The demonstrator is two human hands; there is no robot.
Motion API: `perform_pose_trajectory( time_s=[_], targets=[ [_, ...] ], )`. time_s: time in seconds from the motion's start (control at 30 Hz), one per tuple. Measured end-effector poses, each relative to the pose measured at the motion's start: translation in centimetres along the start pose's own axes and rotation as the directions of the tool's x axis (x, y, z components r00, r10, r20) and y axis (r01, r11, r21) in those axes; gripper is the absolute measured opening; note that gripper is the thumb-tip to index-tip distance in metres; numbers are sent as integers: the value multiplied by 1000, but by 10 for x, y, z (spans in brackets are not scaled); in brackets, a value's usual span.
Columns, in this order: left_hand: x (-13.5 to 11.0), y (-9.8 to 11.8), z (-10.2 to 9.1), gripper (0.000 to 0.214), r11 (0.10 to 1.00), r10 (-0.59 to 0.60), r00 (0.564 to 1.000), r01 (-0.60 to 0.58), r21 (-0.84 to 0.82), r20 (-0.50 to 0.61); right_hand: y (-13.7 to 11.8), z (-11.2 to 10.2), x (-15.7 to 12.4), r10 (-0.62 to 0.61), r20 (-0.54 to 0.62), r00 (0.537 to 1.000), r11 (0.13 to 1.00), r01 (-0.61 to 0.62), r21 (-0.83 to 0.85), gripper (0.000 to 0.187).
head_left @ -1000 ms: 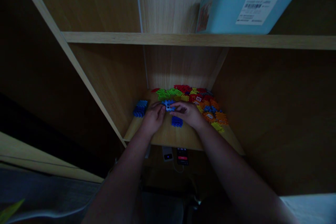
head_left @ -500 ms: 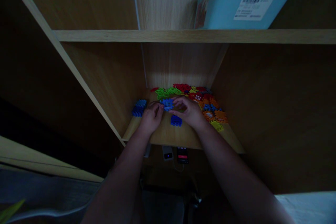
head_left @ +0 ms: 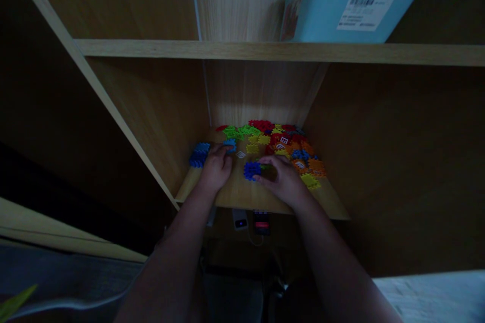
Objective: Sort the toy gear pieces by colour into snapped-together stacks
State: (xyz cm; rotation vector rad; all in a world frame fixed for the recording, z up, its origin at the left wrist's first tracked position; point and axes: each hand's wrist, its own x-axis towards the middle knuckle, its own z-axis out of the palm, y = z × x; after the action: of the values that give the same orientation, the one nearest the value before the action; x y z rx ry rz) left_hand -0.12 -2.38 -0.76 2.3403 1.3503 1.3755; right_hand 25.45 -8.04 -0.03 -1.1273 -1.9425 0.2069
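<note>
Low on the shelf, my left hand (head_left: 217, 165) has its fingers closed at a light blue interlocking plastic tile (head_left: 229, 145); part of the tile is hidden under the fingers. To the right, my right hand (head_left: 282, 176) pinches a dark blue interlocking tile (head_left: 251, 170) between thumb and fingers, at its right edge. A small white window-shaped piece (head_left: 241, 154) lies between the two hands. Left of my left hand is a stack of blue tiles (head_left: 199, 155). Several yellow tiles (head_left: 258, 140) lie flat beyond my right hand.
Green tiles (head_left: 240, 132) and red tiles (head_left: 261, 125) lie at the back. Orange tiles (head_left: 317, 167) are heaped at the right. Overhead runs a shelf board (head_left: 227, 50) bearing a light blue bin (head_left: 318, 15). A phone (head_left: 261, 223) and a white device (head_left: 240, 219) sit below the front edge.
My hands have moved apart from the light blue tile they both held. My right hand has come down and taken the dark blue tile. The white window piece now lies separately on the shelf.
</note>
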Motion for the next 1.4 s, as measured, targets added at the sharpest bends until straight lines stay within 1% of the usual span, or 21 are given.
perform_pose_trajectory(
  time_s=[0.1, 0.17, 0.2, 0.27, 0.33, 0.4, 0.47, 0.57, 0.67, 0.77, 0.83, 0.9, 1.0, 1.13, 1.3, 1.4],
  targets=[
    [-1, -1, 0, 37, 1000, 0, 1000, 0, 2, 3, 5, 2, -4, 43, -20, 999, 999, -43, 7, 37],
    [-1, -2, 0, 37, 1000, -1, 1000, 1, -1, 1, 9, 3, -4, 99, -94, 991, 994, -94, 63, 36],
    [-1, -2, 0, 37, 1000, -1, 1000, 1, -2, -1, 11, 3, -3, 143, -147, 979, 986, -127, 112, 37],
    [-1, -2, 0, 36, 1000, 1, 1000, -1, -2, -6, 15, 4, -2, 248, -235, 940, 951, -189, 246, 41],
    [-1, -1, 0, 37, 1000, 5, 1000, -5, 1, -7, 20, 7, -1, 328, -250, 911, 897, -217, 385, 45],
    [0, 0, 0, 37, 1000, 7, 1000, -7, 3, -2, 24, 12, 0, 347, -224, 911, 864, -218, 454, 47],
    [0, 0, 1, 37, 1000, 7, 1000, -7, 6, 2, 27, 16, 0, 331, -226, 916, 890, -223, 398, 47],
    [-1, 0, 1, 37, 1000, -1, 1000, 1, 8, 7, 27, 17, 2, 301, -285, 910, 940, -233, 249, 47],
    [-1, 0, 0, 37, 1000, -6, 1000, 6, 6, 9, 22, 13, 3, 268, -300, 916, 948, -195, 251, 44],
    [-1, 0, 0, 37, 1000, -4, 1000, 4, 8, 4, 15, 7, 1, 211, -243, 947, 965, -162, 205, 41],
    [-1, 1, -1, 36, 1000, -1, 1000, 1, 11, 7, 11, 4, -1, 181, -162, 970, 973, -152, 174, 39],
    [-1, 1, -1, 36, 1000, 2, 1000, -3, 12, 10, 8, 4, -3, 162, -92, 982, 975, -145, 166, 36],
    [-1, 1, -1, 35, 1000, 5, 1000, -5, 16, 14, 7, 5, -4, 150, -34, 988, 981, -145, 132, 33],
    [-1, 1, 0, 34, 1000, -3, 1000, 3, 17, 22, 7, 5, -4, 155, 3, 988, 985, -154, 79, 33],
    [0, 0, 1, 34, 1000, -9, 1000, 9, 17, 29, 6, 1, -5, 102, 72, 992, 994, -99, -33, 32],
    [0, 1, 0, 35, 1000, -12, 999, 12, 19, 30, 5, 1, -5, 93, 93, 991, 995, -88, -49, 31]
  ],
)
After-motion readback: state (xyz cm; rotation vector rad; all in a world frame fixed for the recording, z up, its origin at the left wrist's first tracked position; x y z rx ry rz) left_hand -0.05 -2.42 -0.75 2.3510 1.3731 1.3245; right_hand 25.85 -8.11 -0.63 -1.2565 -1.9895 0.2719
